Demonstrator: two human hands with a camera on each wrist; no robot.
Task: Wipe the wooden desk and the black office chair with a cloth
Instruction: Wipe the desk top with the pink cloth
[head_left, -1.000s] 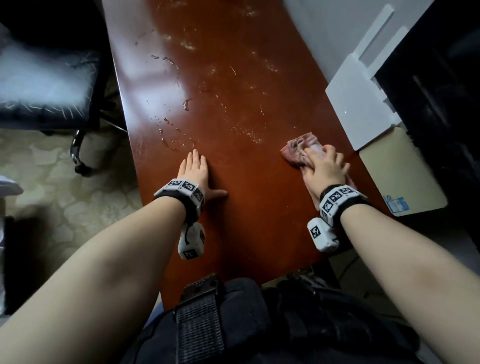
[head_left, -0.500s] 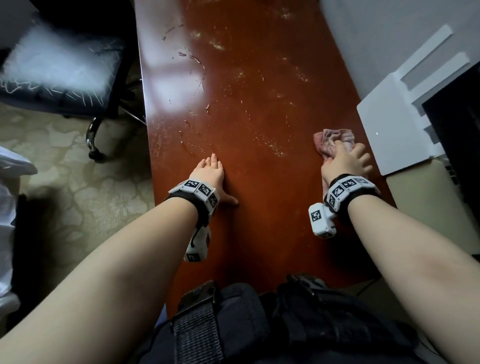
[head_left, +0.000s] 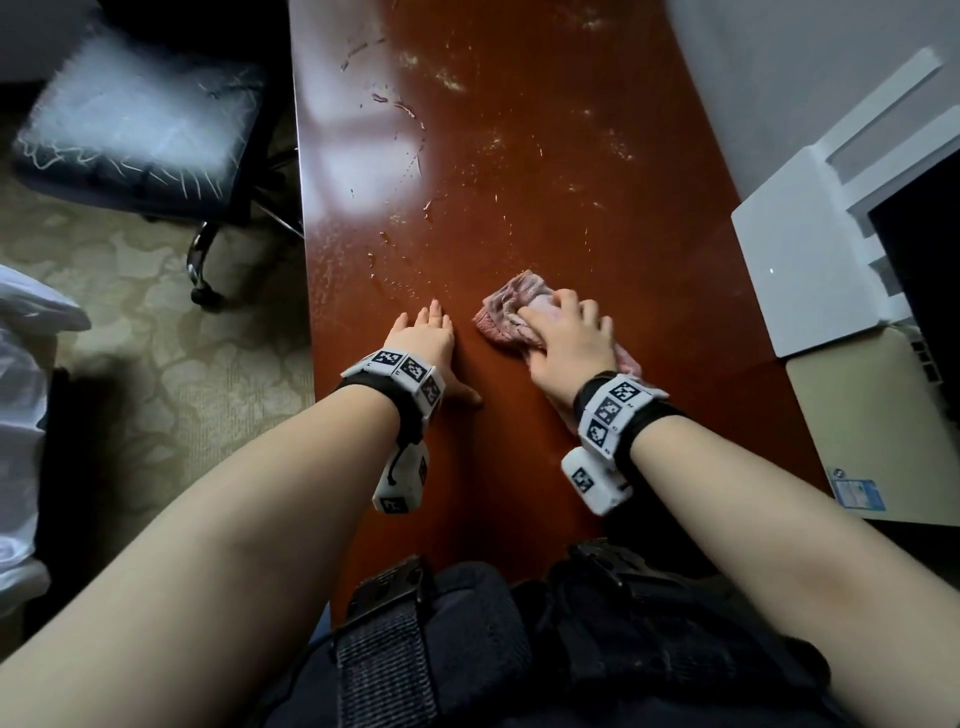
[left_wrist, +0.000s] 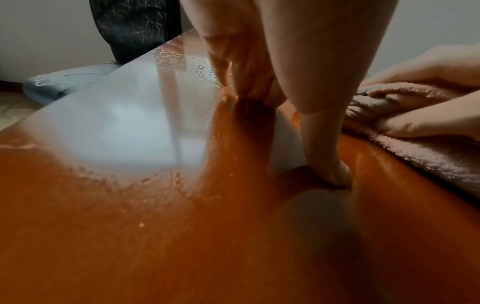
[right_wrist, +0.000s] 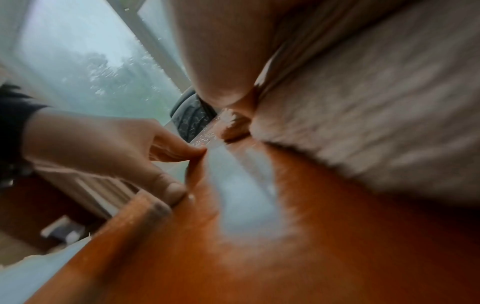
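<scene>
The glossy reddish wooden desk (head_left: 545, 171) runs away from me, with water drops and pale smears on its far part. My right hand (head_left: 569, 338) presses a crumpled pink cloth (head_left: 506, 312) onto the desk's middle, its fingers curled over the fabric (left_wrist: 405, 115). My left hand (head_left: 428, 338) lies flat on the wood just left of the cloth, fingers straight and thumb spread (left_wrist: 330, 164). The black office chair (head_left: 140, 124), its seat dusted with white marks, stands on the floor left of the desk. In the right wrist view the cloth (right_wrist: 376, 115) fills the upper right.
A white flat device (head_left: 810, 280) and a tan box (head_left: 883, 421) sit past the desk's right edge, next to a dark screen (head_left: 924, 249). White bags (head_left: 26, 415) lie on the patterned carpet at far left. A dark pack (head_left: 467, 649) hangs at my waist.
My right hand has slid the cloth leftward from the desk's right edge to the middle, close beside my left hand. The left hand has stayed flat on the wood.
</scene>
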